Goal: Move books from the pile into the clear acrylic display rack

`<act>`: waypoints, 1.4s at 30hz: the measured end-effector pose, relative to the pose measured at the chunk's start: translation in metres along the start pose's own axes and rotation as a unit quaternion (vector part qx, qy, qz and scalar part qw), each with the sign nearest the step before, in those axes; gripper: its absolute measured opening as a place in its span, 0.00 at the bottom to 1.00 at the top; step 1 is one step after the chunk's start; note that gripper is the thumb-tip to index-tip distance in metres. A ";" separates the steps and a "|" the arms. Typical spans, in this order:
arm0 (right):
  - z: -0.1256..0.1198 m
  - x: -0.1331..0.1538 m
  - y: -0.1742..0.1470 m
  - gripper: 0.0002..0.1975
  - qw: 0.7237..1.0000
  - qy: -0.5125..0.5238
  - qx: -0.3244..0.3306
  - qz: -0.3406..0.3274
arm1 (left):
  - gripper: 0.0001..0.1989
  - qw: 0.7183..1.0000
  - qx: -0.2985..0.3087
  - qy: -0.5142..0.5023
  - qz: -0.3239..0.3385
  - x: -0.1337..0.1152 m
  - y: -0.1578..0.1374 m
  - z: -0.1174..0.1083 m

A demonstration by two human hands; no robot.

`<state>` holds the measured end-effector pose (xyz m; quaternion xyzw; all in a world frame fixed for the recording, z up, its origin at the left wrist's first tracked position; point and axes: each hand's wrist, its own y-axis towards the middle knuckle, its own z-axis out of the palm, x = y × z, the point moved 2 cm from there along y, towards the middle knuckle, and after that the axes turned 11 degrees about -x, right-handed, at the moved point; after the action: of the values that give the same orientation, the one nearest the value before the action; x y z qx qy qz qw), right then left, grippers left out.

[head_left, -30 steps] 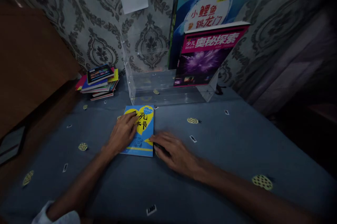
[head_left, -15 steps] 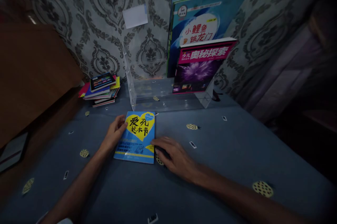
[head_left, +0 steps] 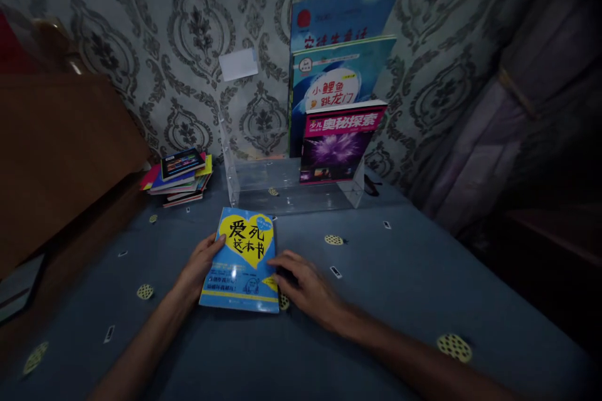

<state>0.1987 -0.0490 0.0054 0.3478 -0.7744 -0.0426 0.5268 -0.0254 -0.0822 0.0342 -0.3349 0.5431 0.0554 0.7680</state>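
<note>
A blue paperback book with a yellow heart and black lettering is in front of me, its cover facing up. My left hand grips its left edge, thumb on the cover and the other fingers hidden beneath. The left side looks slightly raised from the table. At the right edge is my right hand, its fingertips touching the cover and its thumb and forefinger apart. Behind the book stands a clear acrylic book rack.
On the rack's right side stand a pink and purple book, a teal book and a taller blue book. A stack of books lies left of the rack. A patterned cloth covers the table; a wooden panel is at left.
The view has tipped upward, showing more wall. My left hand has closed around the book's left edge, and the book looks slightly lifted there. My right hand stays at the right edge.
</note>
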 end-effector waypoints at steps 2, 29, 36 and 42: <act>0.001 -0.003 0.002 0.16 0.999 0.031 -0.020 0.017 | 0.15 1.000 -0.011 -0.008 0.009 0.001 -0.005 0.002; -0.083 -0.031 0.005 0.14 0.967 0.099 -0.094 0.215 | 0.12 0.870 0.241 0.372 0.215 -0.035 0.039 0.086; -0.094 -0.036 -0.002 0.12 0.983 -0.088 -0.126 0.101 | 0.16 0.662 0.238 0.515 0.489 -0.007 0.028 0.118; -0.092 -0.037 -0.002 0.15 0.984 -0.078 -0.132 0.090 | 0.21 0.603 0.237 0.575 0.500 0.014 0.022 0.128</act>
<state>0.2851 -0.0017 0.0159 0.1996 -0.8289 -0.1237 0.5077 0.0727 0.0043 0.0356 0.2201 0.9493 0.0965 0.2024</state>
